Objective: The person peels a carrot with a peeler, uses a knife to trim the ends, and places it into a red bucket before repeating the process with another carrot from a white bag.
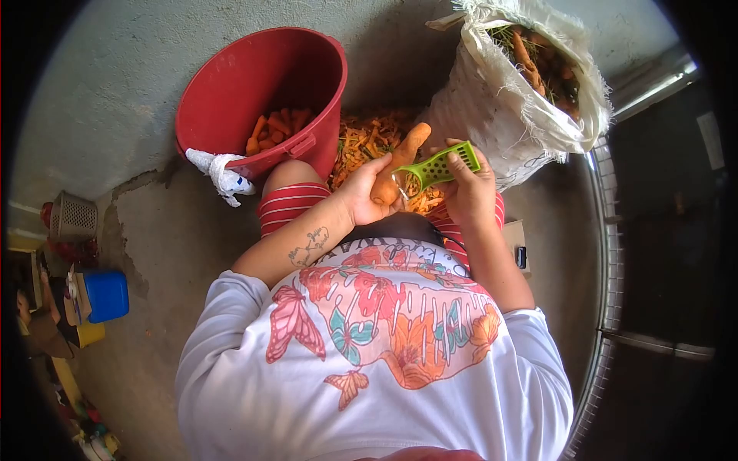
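Note:
My left hand (363, 190) is closed around the thick lower part of a large carrot (407, 150), whose narrower end points up and to the right. In my right hand (470, 194) is a green peeler (438, 168) with holes through its handle, thumb pressed on top. The peeler's blade end lies right at the carrot's side, close over my left fingers. Below and behind both hands, a heap of orange carrot peelings (361, 146) covers the floor between my knees.
A red bucket (201, 92) holding peeled carrots (278, 129) stands at the back left, a white cloth (219, 173) tied to its rim. At the back right is a white sack (477, 100) of unpeeled carrots (526, 61). A blue container (106, 296) sits far left.

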Action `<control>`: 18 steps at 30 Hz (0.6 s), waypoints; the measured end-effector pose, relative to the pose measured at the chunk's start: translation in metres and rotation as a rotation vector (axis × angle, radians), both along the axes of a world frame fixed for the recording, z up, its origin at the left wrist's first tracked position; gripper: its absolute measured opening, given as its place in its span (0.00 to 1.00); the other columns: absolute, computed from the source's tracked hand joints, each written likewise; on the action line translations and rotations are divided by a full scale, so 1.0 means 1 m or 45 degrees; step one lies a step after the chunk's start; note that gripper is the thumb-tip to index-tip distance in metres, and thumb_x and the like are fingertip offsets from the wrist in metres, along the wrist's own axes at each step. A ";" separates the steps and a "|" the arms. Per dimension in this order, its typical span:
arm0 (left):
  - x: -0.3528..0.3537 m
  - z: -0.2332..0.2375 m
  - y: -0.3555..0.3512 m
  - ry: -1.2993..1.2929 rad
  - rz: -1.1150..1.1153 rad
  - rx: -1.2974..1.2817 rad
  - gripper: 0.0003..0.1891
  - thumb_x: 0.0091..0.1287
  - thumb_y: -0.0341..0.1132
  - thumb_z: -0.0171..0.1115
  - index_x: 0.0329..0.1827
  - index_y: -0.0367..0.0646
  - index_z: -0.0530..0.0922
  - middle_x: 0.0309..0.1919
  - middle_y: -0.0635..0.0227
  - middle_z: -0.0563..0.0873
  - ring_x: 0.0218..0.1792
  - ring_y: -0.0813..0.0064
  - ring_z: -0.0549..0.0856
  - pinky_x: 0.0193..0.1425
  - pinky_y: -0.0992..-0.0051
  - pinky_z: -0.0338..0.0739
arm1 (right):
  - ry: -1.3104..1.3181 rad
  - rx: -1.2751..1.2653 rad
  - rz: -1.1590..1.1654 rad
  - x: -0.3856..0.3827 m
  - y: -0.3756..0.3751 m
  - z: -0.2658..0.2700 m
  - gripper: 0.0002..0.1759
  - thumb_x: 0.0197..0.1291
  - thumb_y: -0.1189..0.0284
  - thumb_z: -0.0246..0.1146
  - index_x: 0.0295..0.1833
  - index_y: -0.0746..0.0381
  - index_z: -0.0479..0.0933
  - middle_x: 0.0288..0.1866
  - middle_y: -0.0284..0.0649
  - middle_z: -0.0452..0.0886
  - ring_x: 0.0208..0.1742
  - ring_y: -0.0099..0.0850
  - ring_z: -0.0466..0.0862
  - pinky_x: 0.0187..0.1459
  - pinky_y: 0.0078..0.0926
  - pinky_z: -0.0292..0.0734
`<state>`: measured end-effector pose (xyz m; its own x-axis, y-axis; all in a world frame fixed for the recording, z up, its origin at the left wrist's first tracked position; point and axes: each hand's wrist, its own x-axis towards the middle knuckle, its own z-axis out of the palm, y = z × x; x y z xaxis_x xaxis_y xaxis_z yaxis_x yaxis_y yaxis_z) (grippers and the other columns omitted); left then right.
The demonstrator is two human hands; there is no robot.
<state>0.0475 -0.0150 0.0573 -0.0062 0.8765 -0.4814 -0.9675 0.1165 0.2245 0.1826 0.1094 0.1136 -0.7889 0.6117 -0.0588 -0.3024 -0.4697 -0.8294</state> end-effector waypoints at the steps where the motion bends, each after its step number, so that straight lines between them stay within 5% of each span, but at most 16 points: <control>1: 0.002 0.004 0.001 0.022 0.028 -0.031 0.18 0.71 0.51 0.48 0.52 0.49 0.74 0.42 0.69 0.81 0.39 0.76 0.80 0.36 0.78 0.75 | 0.022 -0.008 -0.010 0.000 -0.001 0.002 0.11 0.64 0.80 0.56 0.51 0.67 0.71 0.44 0.50 0.81 0.46 0.39 0.84 0.46 0.36 0.83; 9: 0.008 0.011 0.001 0.040 0.050 -0.029 0.18 0.72 0.50 0.47 0.53 0.49 0.75 0.42 0.70 0.82 0.39 0.75 0.81 0.34 0.78 0.75 | -0.037 -0.139 -0.045 -0.013 -0.009 -0.004 0.10 0.63 0.80 0.56 0.50 0.68 0.70 0.41 0.44 0.81 0.39 0.33 0.84 0.38 0.30 0.84; 18: 0.008 0.009 -0.002 0.120 -0.067 -0.062 0.19 0.69 0.55 0.50 0.48 0.51 0.77 0.35 0.73 0.82 0.31 0.76 0.78 0.30 0.78 0.69 | -0.245 0.238 -0.111 -0.014 -0.003 -0.015 0.14 0.62 0.77 0.60 0.53 0.67 0.70 0.38 0.38 0.79 0.34 0.25 0.82 0.31 0.22 0.83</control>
<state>0.0553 -0.0165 0.0667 -0.0084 0.8523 -0.5230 -0.9346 0.1793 0.3071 0.1690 0.1060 0.0989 -0.7183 0.6909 -0.0818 -0.1635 -0.2820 -0.9454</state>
